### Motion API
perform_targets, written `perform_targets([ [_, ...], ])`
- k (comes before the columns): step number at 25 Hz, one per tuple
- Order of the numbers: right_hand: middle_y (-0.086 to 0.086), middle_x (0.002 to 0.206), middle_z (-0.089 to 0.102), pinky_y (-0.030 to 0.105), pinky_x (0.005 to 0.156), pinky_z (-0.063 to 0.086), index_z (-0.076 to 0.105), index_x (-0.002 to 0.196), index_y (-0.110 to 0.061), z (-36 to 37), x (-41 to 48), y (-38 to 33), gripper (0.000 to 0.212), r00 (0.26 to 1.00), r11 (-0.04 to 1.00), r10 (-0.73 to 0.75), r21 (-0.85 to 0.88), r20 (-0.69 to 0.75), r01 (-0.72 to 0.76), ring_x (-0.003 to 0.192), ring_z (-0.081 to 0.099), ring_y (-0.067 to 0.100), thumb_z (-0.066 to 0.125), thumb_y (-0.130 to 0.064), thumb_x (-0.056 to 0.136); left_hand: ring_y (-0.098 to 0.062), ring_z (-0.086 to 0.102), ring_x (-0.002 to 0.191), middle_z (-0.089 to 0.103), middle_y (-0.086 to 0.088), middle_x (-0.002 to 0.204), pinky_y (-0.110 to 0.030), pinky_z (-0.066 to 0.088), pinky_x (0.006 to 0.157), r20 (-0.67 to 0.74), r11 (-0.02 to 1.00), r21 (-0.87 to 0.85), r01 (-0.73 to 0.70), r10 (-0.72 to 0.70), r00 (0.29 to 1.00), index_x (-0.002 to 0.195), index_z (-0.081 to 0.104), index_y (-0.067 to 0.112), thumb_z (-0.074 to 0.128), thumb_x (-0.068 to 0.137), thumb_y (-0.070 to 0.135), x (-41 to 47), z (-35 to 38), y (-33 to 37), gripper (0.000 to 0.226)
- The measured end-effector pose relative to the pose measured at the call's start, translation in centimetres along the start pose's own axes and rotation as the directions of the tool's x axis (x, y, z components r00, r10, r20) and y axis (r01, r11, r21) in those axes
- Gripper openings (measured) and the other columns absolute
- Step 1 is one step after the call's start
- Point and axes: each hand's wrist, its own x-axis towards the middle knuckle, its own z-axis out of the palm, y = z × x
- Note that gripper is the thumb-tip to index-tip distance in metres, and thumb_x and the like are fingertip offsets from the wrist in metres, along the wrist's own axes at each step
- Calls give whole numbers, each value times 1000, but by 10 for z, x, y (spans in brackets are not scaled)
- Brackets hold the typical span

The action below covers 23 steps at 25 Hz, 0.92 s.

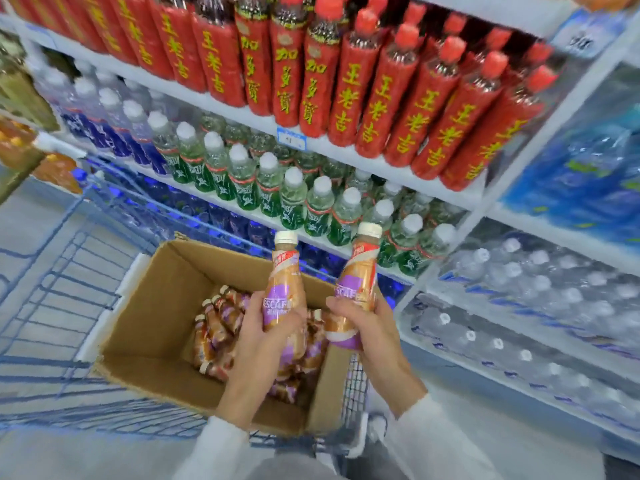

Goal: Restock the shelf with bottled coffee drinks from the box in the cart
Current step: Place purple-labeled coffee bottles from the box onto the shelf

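Note:
My left hand grips an upright coffee bottle with a white cap and an orange and purple label. My right hand grips a second coffee bottle, tilted slightly to the right. Both bottles are held above the open cardboard box, which sits in the blue wire cart. Several more coffee bottles lie inside the box, partly hidden by my hands.
White shelves rise ahead and to the right. Red-labelled bottles fill the upper shelf, green-labelled bottles the one below, blue-capped bottles lower down. Wrapped packs of water bottles are stacked at the right.

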Motion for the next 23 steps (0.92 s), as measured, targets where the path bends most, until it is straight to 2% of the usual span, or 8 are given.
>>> perform_targets([
  [2, 9, 95, 75, 44, 80, 58, 67, 109, -18, -24, -12, -23, 57, 998, 997, -63, 44, -9, 63, 84, 73, 24, 90, -27, 58, -17, 67, 83, 72, -2, 96, -36, 53, 79, 104, 999, -29, -42, 44, 994, 109, 63, 24, 75, 68, 36, -3, 27, 15, 45],
  [5, 2, 89, 76, 38, 74, 56, 66, 107, -18, -67, -32, -53, 46, 988, 978, -147, 145, -38, 151, 78, 72, 18, 83, -23, 65, -25, 67, 88, 73, -7, 100, -44, 55, 82, 221, 993, -47, -106, 114, 968, 108, 68, 29, 76, 62, 39, -13, 75, 35, 48],
  [8, 8, 98, 76, 39, 76, 56, 65, 117, -12, -118, -55, -72, 69, 977, 968, -200, 143, -68, 208, 87, 73, 24, 90, -30, 55, -26, 71, 92, 75, -9, 106, -35, 59, 75, 346, 988, -84, -133, 154, 925, 118, 64, 26, 79, 60, 35, -33, 129, 49, 60],
  [10, 10, 92, 76, 38, 73, 57, 63, 117, -5, -160, -72, -81, 80, 965, 959, -234, 135, -114, 249, 80, 73, 25, 93, -30, 47, -23, 72, 93, 75, -7, 107, -30, 58, 69, 415, 983, -90, -159, 182, 892, 120, 64, 26, 80, 62, 35, -53, 171, 54, 60],
  [15, 18, 90, 74, 34, 58, 57, 56, 122, 7, -264, -106, -109, 92, 932, 900, -302, 262, -202, 348, 68, 70, 26, 88, -19, 40, -20, 71, 92, 72, -10, 110, -33, 57, 71, 513, 977, -114, -181, 214, 831, 124, 63, 19, 83, 62, 37, -95, 278, 52, 67],
  [17, 17, 92, 74, 32, 55, 57, 58, 121, 5, -304, -121, -123, 84, 921, 870, -329, 312, -211, 382, 68, 71, 23, 87, -17, 46, -22, 71, 91, 72, -9, 109, -37, 58, 73, 551, 974, -119, -192, 226, 804, 121, 65, 22, 83, 59, 40, -108, 319, 50, 67],
  [20, 7, 81, 73, 32, 61, 59, 69, 103, -5, -365, -140, -141, 44, 895, 841, -378, 316, -237, 439, 67, 69, 18, 79, -11, 61, -25, 70, 95, 73, -8, 109, -44, 59, 81, 568, 968, -126, -215, 248, 784, 118, 67, 23, 84, 61, 38, -128, 379, 48, 61],
  [23, 5, 82, 73, 34, 72, 58, 73, 96, -9, -413, -159, -150, 33, 860, 822, -420, 280, -290, 496, 73, 70, 18, 79, -12, 64, -17, 69, 89, 73, -4, 103, -31, 57, 69, 603, 957, -154, -245, 288, 745, 121, 65, 17, 79, 69, 27, -148, 426, 49, 55],
])
